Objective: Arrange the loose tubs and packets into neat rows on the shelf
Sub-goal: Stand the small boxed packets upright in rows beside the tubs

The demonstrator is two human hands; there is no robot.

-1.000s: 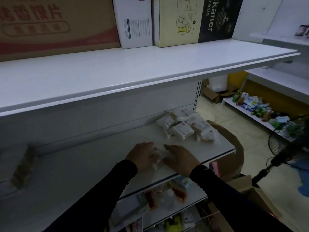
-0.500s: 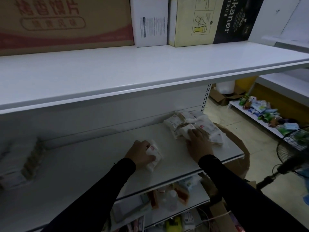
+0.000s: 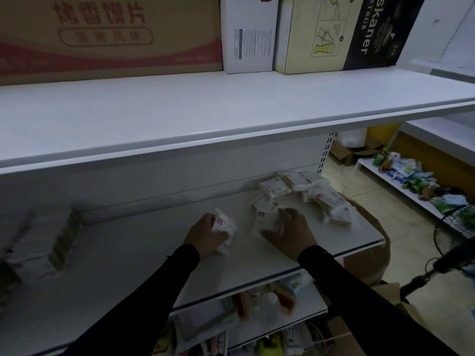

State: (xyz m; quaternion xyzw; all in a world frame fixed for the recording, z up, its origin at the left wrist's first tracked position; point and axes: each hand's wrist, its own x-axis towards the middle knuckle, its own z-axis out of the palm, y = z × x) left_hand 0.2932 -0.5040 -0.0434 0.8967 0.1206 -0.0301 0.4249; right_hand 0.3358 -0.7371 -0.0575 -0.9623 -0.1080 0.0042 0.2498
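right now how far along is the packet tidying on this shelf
Early to midway. A blurred row of packets already stands at the shelf's far left. The left hand grips one packet; the right hand holds another packet. The loose pile remains unsorted.

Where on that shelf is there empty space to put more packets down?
The widest bare patch lies between the blurred row of packets at the far left and the left hand. A narrower bare strip runs along the shelf front edge. It is crowded at the right end, where the loose pile sits behind the right hand.
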